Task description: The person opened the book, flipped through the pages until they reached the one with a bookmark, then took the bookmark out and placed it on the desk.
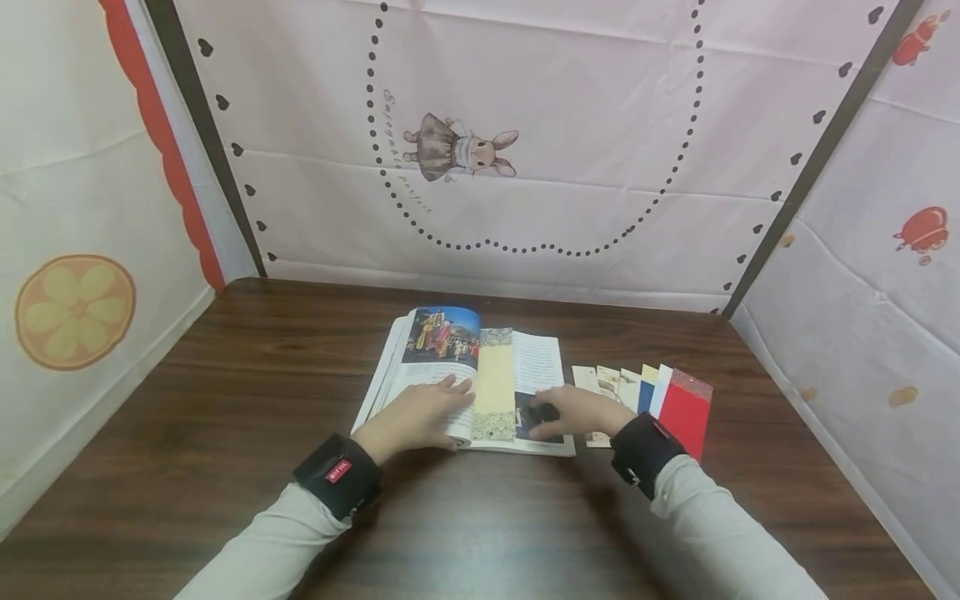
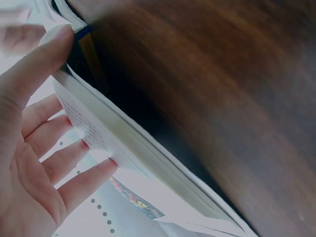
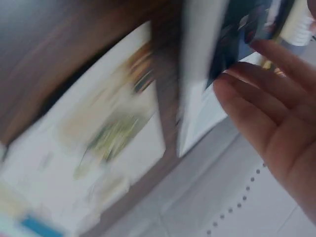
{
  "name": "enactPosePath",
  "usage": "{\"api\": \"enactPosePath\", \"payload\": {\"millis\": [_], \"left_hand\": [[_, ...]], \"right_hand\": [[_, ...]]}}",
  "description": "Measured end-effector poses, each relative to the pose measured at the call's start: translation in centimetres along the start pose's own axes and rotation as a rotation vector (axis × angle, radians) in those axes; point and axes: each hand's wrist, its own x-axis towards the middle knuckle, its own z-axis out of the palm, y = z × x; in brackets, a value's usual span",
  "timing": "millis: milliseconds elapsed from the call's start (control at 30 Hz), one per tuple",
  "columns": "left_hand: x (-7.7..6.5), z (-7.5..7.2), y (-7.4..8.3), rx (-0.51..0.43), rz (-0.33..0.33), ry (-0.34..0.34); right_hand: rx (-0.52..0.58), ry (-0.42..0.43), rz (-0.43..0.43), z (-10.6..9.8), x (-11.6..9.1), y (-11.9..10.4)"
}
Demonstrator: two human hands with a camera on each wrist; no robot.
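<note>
An open book (image 1: 537,362) lies on the table, its left page showing a colour photo of people in costume. Along the inner side of the right page, by the fold, is a pale yellow bookmark (image 1: 494,379) with patterned ends. My left hand (image 1: 423,410) rests on the left page. Its fingers spread over the paper, and in the left wrist view the thumb sits by the book's lower edge. Over the lower right page is my right hand (image 1: 576,410), fingers loosely bent, holding nothing. In the right wrist view its fingertips (image 3: 222,81) are near a dark picture.
Right of the book, several bookmarks or cards lie fanned and overlapping, with a red card (image 1: 684,414) outermost. The brown wooden table (image 1: 225,400) is bounded by printed cloth walls (image 1: 600,150) at the back and both sides.
</note>
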Motion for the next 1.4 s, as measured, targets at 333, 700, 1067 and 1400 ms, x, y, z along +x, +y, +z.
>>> {"api": "enactPosePath", "payload": {"millis": [333,700,1067,1400], "left_hand": [[0.6,-0.1,0.8,0.048,0.009,-0.001],[0.7,0.0,1.6,0.088,-0.017,-0.047],[-0.1,-0.3,0.8,0.100,-0.035,-0.036],[0.8,-0.3,1.1,0.131,-0.020,-0.039]], "right_hand": [[0.757,0.139,0.273,0.5,4.3,0.3],[0.752,0.130,0.340,1.5,5.9,-0.5],[0.758,0.120,0.332,0.0,1.5,4.3],[0.858,0.179,0.413,-1.8,-8.1,12.8]]}}
